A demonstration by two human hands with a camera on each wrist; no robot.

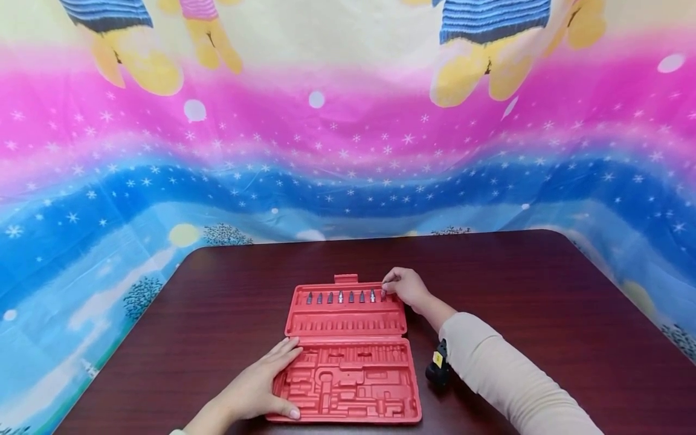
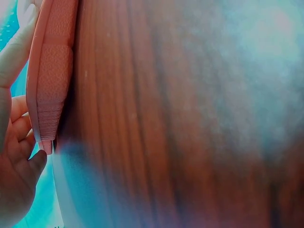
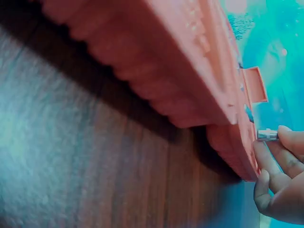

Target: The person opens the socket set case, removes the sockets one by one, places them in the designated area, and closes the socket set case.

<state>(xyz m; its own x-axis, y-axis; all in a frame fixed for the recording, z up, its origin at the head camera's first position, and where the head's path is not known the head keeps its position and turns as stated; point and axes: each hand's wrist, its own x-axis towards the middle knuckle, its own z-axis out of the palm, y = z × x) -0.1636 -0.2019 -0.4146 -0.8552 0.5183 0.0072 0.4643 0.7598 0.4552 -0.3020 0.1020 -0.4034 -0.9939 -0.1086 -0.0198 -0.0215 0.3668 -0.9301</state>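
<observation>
A red plastic toolbox case lies unfolded on the table, its moulded halves facing up. Along the far half stands a row of several small metal screwdriver bits. At the right end of that row my right hand pinches another bit between thumb and fingers, right at the case's far right corner. My left hand rests on the left side of the near half, fingers spread along the rim and thumb by the front corner. The left wrist view shows the case's side wall next to this hand.
The dark wood table has rounded far corners. A red latch tab sticks out at the case's far edge. A black wrist camera hangs under the right sleeve. Behind the table hangs a colourful printed cloth.
</observation>
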